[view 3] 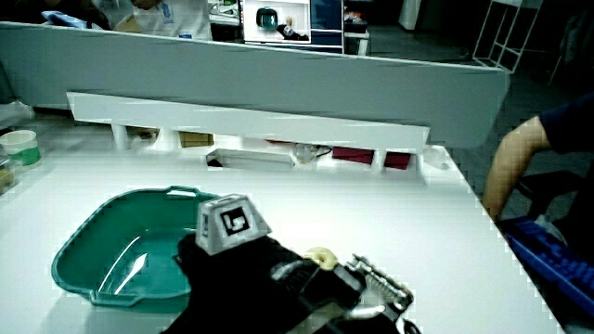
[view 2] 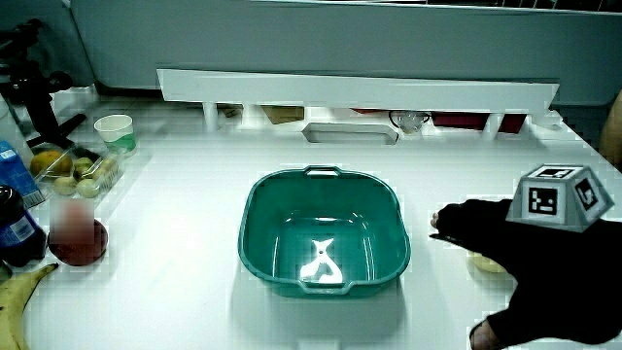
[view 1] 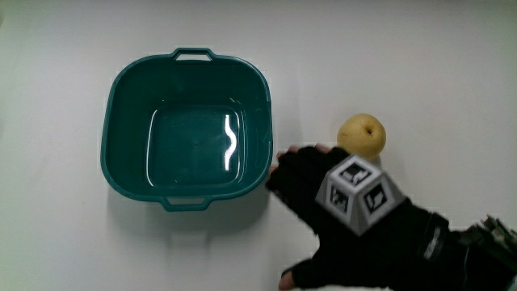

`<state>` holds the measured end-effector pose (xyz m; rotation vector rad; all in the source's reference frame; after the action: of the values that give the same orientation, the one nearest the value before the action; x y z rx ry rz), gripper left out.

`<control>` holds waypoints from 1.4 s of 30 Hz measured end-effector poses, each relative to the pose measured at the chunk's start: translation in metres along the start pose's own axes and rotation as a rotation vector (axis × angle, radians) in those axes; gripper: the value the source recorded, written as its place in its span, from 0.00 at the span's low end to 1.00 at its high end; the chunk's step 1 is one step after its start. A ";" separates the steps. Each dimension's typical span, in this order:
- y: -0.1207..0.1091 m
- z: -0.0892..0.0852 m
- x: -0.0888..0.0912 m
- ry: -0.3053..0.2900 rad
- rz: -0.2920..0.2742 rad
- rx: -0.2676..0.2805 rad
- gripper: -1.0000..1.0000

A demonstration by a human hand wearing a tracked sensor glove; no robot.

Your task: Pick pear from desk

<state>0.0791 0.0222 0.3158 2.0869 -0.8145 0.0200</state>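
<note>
Fingers spread and holding nothing; pear not yet grasped, resting on the desk.

Stretched pale and bare under it all, the desk (view 1: 452, 73), edged by a low white partition (view 2: 360, 89) in both side views. Sat on the desk beside the pear, a teal basin (view 1: 187, 128) with handles on two rims, nothing inside but glare. Hovered low between basin and pear, the hand (view 1: 323, 202), black-gloved, patterned cube (view 1: 358, 192) on its back, fingertips (view 1: 284, 166) close to the basin's rim, thumb splayed toward the person. Lay just beside the hand, farther from the person, the yellow pear (view 1: 363, 135), largely hidden by the glove in a side view (view 2: 486, 262). Clustered near the desk's edge, well apart from the basin, a paper cup (view 2: 115, 131) and a banana (view 2: 21, 292).
</note>
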 end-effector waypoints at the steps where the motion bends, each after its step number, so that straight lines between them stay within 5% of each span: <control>1: 0.007 -0.004 0.010 -0.002 -0.025 -0.007 0.50; 2: -0.001 0.014 0.009 0.051 -0.018 0.051 0.50; 6: 0.015 0.012 0.038 0.026 -0.126 0.075 0.50; 12: 0.032 0.013 0.071 0.134 -0.140 0.014 0.50; 17: 0.043 0.011 0.093 0.165 -0.184 0.015 0.50; 34: 0.084 -0.036 0.178 0.318 -0.364 -0.127 0.50; 42: 0.090 -0.052 0.202 0.350 -0.425 -0.163 0.50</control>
<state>0.2014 -0.0855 0.4739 1.9858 -0.1515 0.0826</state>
